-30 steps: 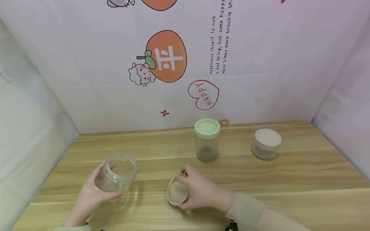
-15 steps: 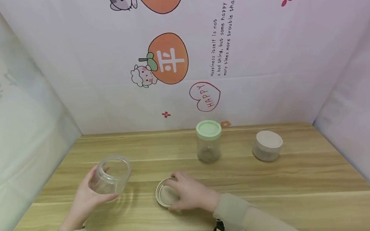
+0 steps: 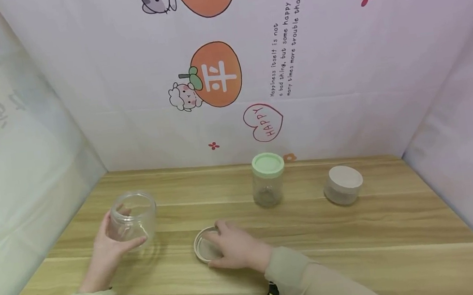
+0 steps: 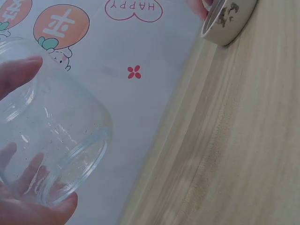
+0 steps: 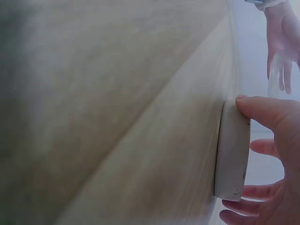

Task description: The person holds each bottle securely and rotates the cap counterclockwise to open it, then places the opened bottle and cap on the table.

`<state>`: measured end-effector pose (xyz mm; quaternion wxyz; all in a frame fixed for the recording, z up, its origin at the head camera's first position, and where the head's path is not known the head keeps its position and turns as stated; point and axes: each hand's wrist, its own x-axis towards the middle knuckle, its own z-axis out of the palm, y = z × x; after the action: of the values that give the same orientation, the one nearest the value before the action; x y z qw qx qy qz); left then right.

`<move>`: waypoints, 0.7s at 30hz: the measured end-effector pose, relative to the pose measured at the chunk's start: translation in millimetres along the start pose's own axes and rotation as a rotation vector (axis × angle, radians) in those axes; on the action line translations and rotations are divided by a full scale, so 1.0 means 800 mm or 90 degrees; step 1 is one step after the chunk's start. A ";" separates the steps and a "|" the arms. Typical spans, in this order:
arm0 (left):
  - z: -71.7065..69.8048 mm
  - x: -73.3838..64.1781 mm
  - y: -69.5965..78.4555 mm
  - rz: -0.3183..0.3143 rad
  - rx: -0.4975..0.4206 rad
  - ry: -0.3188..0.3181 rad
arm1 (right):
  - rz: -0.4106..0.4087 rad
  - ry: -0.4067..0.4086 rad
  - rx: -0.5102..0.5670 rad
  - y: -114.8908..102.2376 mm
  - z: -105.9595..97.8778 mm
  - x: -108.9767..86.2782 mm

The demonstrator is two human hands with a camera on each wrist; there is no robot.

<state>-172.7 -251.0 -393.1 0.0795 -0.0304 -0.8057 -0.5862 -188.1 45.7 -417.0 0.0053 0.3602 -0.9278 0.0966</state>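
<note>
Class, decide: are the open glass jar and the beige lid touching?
Apart: the head view shows bare wooden tabletop between the glass jar, in the left hand, and the beige lid.

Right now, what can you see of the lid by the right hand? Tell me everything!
The lid is round, shallow and pale beige, with ridges inside and dark marks on its outer side. I can't tell what it's made of. It lies flat on the table, hollow side up, apart from the clear jar. The right hand holds its rim.
</note>
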 end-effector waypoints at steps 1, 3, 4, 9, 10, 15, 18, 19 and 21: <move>0.000 0.000 0.000 -0.003 0.002 -0.001 | -0.002 0.002 -0.012 -0.001 0.000 0.000; 0.000 0.000 0.001 -0.010 0.007 -0.002 | 0.000 -0.011 -0.039 -0.005 0.000 0.000; 0.001 0.000 0.002 -0.012 0.005 -0.003 | 0.004 -0.023 -0.050 -0.007 0.000 0.000; 0.005 -0.001 0.002 -0.010 -0.016 0.003 | 0.024 -0.088 -0.096 -0.014 0.006 -0.003; 0.006 -0.001 0.003 -0.008 -0.019 0.005 | 0.027 -0.093 -0.098 -0.014 0.007 -0.003; 0.011 0.000 0.009 -0.012 -0.038 0.005 | 0.036 -0.119 -0.108 -0.017 0.008 -0.003; 0.016 0.003 0.015 -0.027 -0.020 0.006 | 0.041 -0.124 -0.102 -0.018 0.005 -0.004; 0.018 0.004 0.017 -0.032 -0.010 0.007 | 0.043 -0.122 -0.094 -0.018 0.003 -0.005; 0.022 0.005 0.020 -0.040 0.005 0.003 | 0.042 -0.109 -0.070 -0.017 -0.001 -0.007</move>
<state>-175.7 -229.8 -382.8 0.0634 -0.0033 -0.8082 -0.5855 -174.8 39.8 -413.9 -0.0577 0.3354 -0.9402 0.0146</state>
